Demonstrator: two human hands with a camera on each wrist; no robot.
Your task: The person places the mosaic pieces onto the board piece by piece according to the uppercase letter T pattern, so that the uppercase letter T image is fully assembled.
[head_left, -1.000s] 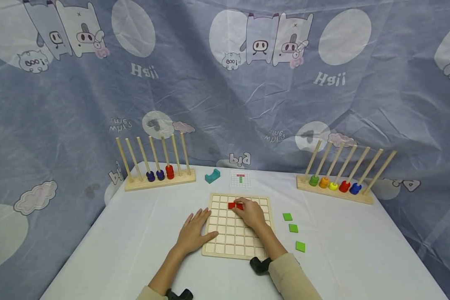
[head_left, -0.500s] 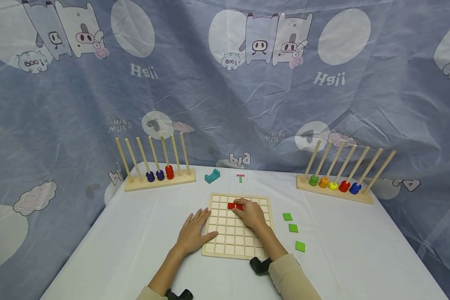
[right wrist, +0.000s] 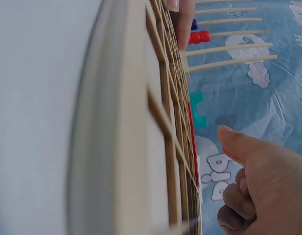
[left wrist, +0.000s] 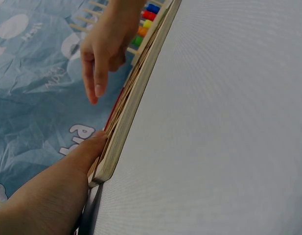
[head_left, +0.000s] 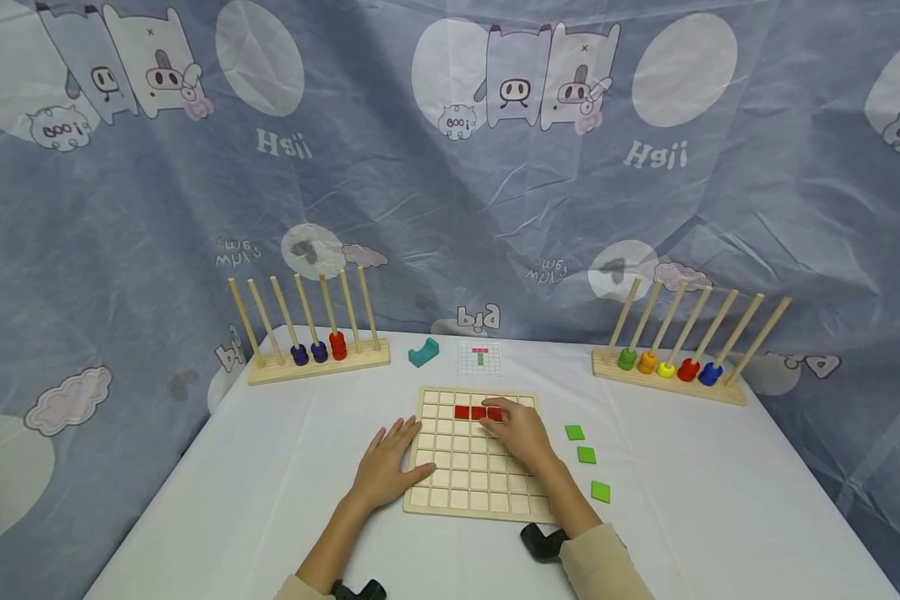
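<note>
A wooden grid board (head_left: 459,479) lies on the white table. Three red square tiles (head_left: 478,412) sit side by side in a row near its far edge. My right hand (head_left: 521,433) hovers over the right end of that row, overlapping the last tile in the head view. Both wrist views show its thumb and fingers raised off the board, with nothing pinched between them. My left hand (head_left: 388,467) lies spread at the board's left side; its thumb (left wrist: 92,147) rests on the board's edge.
Right of the board lie three green square tiles (head_left: 587,455). Behind it are a card with a red and green T pattern (head_left: 482,358) and a teal curved block (head_left: 423,352). Peg racks with coloured beads stand at back left (head_left: 318,367) and back right (head_left: 667,386).
My right hand has shifted to the right and let go of a red tile, and the third red tile of the row now shows. The left hand has stayed in place.
</note>
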